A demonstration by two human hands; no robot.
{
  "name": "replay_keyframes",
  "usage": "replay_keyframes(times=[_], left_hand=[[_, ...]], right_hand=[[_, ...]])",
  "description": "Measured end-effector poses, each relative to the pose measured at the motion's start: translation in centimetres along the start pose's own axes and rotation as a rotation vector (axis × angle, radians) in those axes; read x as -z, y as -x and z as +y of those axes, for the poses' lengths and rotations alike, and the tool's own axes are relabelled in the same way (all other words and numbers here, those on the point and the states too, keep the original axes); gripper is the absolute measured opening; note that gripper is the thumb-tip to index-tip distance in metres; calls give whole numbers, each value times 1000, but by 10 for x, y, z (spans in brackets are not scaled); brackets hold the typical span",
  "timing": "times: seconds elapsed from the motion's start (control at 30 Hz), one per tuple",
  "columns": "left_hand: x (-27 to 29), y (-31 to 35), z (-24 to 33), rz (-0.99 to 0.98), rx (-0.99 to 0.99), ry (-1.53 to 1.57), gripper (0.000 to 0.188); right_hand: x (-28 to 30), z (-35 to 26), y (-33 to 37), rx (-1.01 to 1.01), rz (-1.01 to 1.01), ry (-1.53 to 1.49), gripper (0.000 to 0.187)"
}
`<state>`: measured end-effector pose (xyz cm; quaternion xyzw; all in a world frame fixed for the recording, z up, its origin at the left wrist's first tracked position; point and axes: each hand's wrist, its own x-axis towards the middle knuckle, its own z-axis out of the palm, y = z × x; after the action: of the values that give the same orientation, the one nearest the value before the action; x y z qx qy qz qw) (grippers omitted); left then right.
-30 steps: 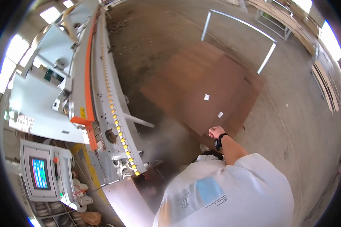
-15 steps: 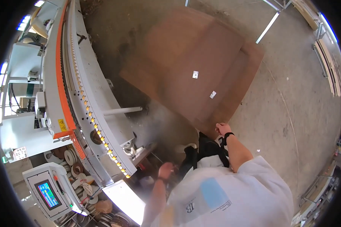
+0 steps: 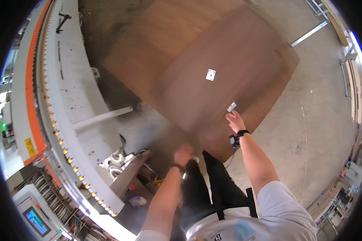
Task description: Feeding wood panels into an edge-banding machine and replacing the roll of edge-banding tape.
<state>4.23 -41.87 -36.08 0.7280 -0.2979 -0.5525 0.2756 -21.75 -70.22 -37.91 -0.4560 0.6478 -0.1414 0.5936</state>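
Large brown panels lie stacked and offset in front of me, the upper brown panel (image 3: 189, 96) over another brown panel (image 3: 169, 36). My right hand (image 3: 236, 121) reaches over the near right part of the stack, its fingers apart and slightly bent. Its fingertips are at the lower end of a small white label (image 3: 231, 107); whether they touch it I cannot tell. A second white label (image 3: 210, 74) lies farther off on the upper panel. My left hand (image 3: 184, 154) is blurred, low in front of my legs, off the panels' near corner. Its fingers cannot be made out.
A long grey machine (image 3: 80, 92) with an orange strip and yellow rollers runs along my left. A pale bar (image 3: 104, 118) juts from it towards the panels. A control screen (image 3: 37, 221) stands at the lower left. A metal frame (image 3: 309, 34) is at the far right.
My right hand has moved forward from the panels' near corner to the nearer label. My left hand has moved forward and slightly right. The view has shifted, and the panels appear larger.
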Motion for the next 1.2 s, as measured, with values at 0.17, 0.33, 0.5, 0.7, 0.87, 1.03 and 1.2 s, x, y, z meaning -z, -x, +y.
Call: replay_keyframes(times=[0.17,0.33,0.5,0.7,0.87,1.03,1.2], left_hand=[[15,-69,-83,46,-390,-176,45],[-3,-84,-27,59,251,387,33],[44,-87,29,132,354,543,29],[81,-105,75,209,334,436,28],[54,-76,53,182,360,223,13],[29,6,-12,-56,426,201,11],[15,69,-33,-110,575,235,17]], right_hand=[[-69,-67,-7,-179,-38,-262,69],[-44,-80,5,-184,-105,-157,80],[-57,-85,-5,-183,-67,-272,91],[-69,-119,-25,55,-100,-57,86],[-27,-85,-18,-23,269,168,65],[-10,-12,-2,-297,619,332,83],[-12,12,-9,-436,348,27,81]])
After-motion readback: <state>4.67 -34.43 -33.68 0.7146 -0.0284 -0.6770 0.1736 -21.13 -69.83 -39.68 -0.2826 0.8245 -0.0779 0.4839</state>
